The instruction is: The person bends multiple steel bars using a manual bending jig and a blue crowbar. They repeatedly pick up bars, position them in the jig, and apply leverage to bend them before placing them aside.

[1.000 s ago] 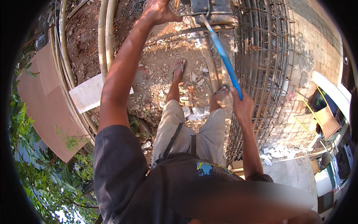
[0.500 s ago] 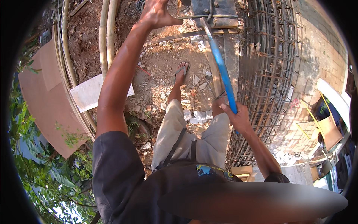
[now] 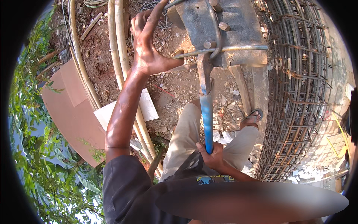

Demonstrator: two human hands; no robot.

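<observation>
My left hand [image 3: 149, 50] is closed on a bent steel rod [image 3: 244, 47], thumb against one part and index finger along another. The rod runs across a dark metal bending bench [image 3: 242, 28] fitted with stubby steel pegs [image 3: 223, 26], and a curved part of it loops over the top. Below the bench's near edge, the jawed head of a bending wrench [image 3: 207, 112] meets the rod. My right hand [image 3: 214, 156] is wrapped around the lower end of its blue handle, which points back toward my body.
To the right stands a long cage of tied rebar [image 3: 294, 93]. Bamboo poles [image 3: 115, 41], a pale board [image 3: 149, 106] and a brown sheet [image 3: 76, 112] lie on the left beside leafy plants [image 3: 48, 168]. My sandalled foot [image 3: 255, 115] rests near a wooden strip [image 3: 240, 89].
My right hand and the wrench's handle have swung left and closer to my body. The view has shifted, showing more of the bench. My left hand stays on the rod.
</observation>
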